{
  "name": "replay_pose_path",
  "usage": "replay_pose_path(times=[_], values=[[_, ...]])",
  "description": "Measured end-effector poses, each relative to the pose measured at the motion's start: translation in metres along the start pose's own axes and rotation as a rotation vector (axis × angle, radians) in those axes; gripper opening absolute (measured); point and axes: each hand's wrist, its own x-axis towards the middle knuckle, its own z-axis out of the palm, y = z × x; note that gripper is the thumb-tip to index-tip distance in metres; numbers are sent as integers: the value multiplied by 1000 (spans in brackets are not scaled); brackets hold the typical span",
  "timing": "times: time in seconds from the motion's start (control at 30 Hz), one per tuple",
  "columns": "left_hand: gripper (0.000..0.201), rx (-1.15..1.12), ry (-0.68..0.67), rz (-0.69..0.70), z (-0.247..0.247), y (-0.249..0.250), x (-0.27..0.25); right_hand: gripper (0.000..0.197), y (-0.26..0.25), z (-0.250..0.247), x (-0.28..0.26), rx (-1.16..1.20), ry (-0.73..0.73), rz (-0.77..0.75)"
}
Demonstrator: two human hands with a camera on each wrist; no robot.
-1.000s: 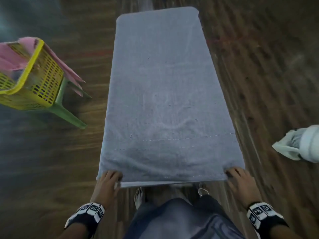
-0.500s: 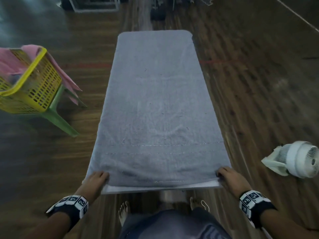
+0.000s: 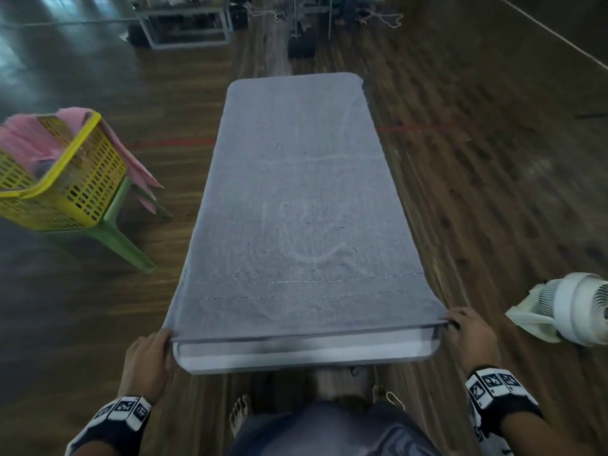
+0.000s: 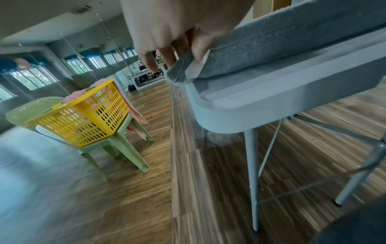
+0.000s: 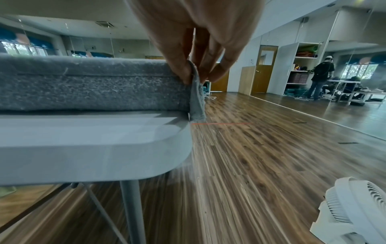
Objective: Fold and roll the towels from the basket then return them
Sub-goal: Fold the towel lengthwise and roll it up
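A grey towel (image 3: 302,205) lies spread along a narrow white table (image 3: 306,355), covering nearly all of it. My left hand (image 3: 148,360) pinches the towel's near left corner (image 4: 177,72), and my right hand (image 3: 470,337) pinches the near right corner (image 5: 196,92). The near edge is raised a little off the table, so a strip of white tabletop shows under it. A yellow basket (image 3: 59,182) holding pink towels (image 3: 26,139) sits on a green plastic chair (image 3: 121,232) to the left of the table.
A white fan (image 3: 572,311) stands on the wooden floor at the right, close to my right hand. Shelving and clutter stand at the far end of the room. A person (image 5: 319,77) stands by tables far off at the right.
Both hands have lifted the towel's near edge up off the table and drawn it slightly back, uncovering the table's near end. My head view has risen and pulled back.
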Motion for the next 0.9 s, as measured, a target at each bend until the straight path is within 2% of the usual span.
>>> replay_pose_path(times=[0.07, 0.17, 0.2, 0.37, 0.47, 0.53, 0.6, 0.67, 0.77, 0.83, 0.9], values=[[20, 10, -15, 58, -3, -3, 3, 22, 3, -4, -1, 19, 23, -50], [51, 8, -34, 37, -6, -6, 3, 28, 12, -8, -2, 55, 21, -61], [54, 14, -28, 35, -8, -7, 2, 29, 15, -9, -3, 56, 19, -59], [39, -14, 31, -30, -12, -7, 3, 29, 16, -10, -8, 48, 24, -82], [50, -22, 46, -36, -15, -7, -2, 25, 15, -10, -11, 10, 35, -103], [59, 20, 44, -7, -18, -9, -3, 25, 15, -10, -12, 32, 61, -65], [54, 101, 17, 31, -21, -14, -2, 25, 14, -9, -13, 22, 85, -31], [37, 136, -7, 51, -20, -21, 1, 22, 14, -10, -14, -37, 108, -34], [15, 42, 0, 2, -15, -27, 5, 22, 16, -12, -15, -78, 101, -36], [16, -33, 14, 24, -15, -23, 7, 28, 21, -11, -14, -88, 103, -81], [18, -83, 15, 46, -17, -19, 8, 22, 26, -7, -14, -100, 103, -125]])
